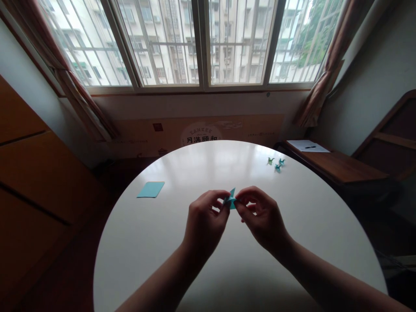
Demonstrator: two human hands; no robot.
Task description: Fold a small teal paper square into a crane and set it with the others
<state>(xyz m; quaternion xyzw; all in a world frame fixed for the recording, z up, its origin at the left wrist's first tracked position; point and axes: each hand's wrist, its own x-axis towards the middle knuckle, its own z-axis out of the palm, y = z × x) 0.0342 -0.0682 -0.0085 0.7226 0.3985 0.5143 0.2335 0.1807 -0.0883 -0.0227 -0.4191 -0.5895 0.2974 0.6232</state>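
At the far left a wooden cabinet (32,195) is standing beside the round white bench (143,255). Near the bench's left edge a light-blue paper square (151,189) is lying flat, well apart from the hands; whether it is one sheet or a small stack, I cannot tell.

Around the middle, the left hand (206,219) is pinching the left side of a folded blue paper piece (232,203) between thumb and fingers. The piece is being held just above the bench, with one pointed flap rising between the fingertips and another part hanging below. The right hand (264,216) is pinching its right side the same way, thumb and forefinger meeting at the paper. The exact fold is hiding behind the fingers.

For such fine creasing, the left hand should probably be gripping lightly and steadily, near the body of the piece, while the right is working only the point it is holding. Pressing too hard would likely be crushing the thin layers; lining up edges before sharpening a crease should be keeping the points crisp.

Farther right, three small origami birds (277,168) are sitting in a cluster near the bench's far edge. Beyond them, a wooden side table (354,167) is carrying a printed sheet (299,145) and a dark pen (310,147).
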